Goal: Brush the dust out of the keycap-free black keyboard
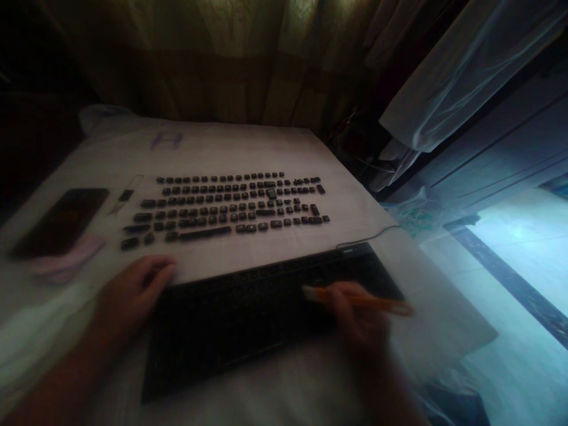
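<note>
A black keyboard (239,319) with its keycaps off lies tilted across the near part of a cloth-covered table. My right hand (361,313) is closed round the orange handle of a brush (377,303). The pale bristles point left, over the right half of the keyboard; blur hides whether they touch it. At the keyboard's far left corner my left hand (137,287) is curled against the edge, thumb and fingers close together. Loose black keycaps (222,197) lie in rows beyond the keyboard.
To the left, a dark phone (64,219) rests partly on a pink cloth (68,257). A small tool with a wire loop (126,194) lies beside the keycaps. The keyboard's cable (368,236) runs off the table's right edge. A curtain (222,65) hangs behind.
</note>
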Available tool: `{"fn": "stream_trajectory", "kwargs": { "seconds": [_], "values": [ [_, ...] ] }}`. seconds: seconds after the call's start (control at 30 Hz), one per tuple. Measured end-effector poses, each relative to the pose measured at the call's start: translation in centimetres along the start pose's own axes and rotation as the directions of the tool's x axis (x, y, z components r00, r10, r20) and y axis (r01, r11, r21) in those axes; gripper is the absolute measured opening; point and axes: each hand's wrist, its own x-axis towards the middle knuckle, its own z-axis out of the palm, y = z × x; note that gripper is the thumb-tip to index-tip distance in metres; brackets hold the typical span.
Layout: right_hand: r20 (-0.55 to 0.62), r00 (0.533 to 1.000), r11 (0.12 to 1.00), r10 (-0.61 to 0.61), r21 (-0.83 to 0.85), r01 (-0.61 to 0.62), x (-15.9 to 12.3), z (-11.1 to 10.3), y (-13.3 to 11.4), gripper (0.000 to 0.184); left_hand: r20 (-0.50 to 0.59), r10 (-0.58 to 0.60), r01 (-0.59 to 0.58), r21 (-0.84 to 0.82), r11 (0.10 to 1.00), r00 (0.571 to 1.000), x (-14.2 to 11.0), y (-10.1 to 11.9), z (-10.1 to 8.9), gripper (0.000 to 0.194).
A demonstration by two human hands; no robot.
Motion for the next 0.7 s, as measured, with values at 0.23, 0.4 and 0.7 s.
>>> {"fn": "stream_trajectory", "kwargs": {
  "seconds": [0.23,0.4,0.7],
  "values": [
    [0.078,0.997,1.0,-0.003,0.019,0.001,0.08,0.19,-0.1,0.018,-0.007,-0.013,0.013,-0.015,1.0,1.0,0.06,-0.32,0.19,0.049],
    [0.124,0.992,0.999,0.0,0.05,-0.006,0.22,-0.02,-0.5,0.018,-0.012,-0.011,0.01,-0.019,1.0,1.0,-0.02,-0.1,-0.02,0.047],
    [0.06,0.997,0.993,0.047,0.109,-0.054,0.25,-0.18,-0.85,0.015,-0.024,0.0,0.0,-0.014,1.0,1.0,-0.01,-0.03,0.09,0.046]
  ]
}}
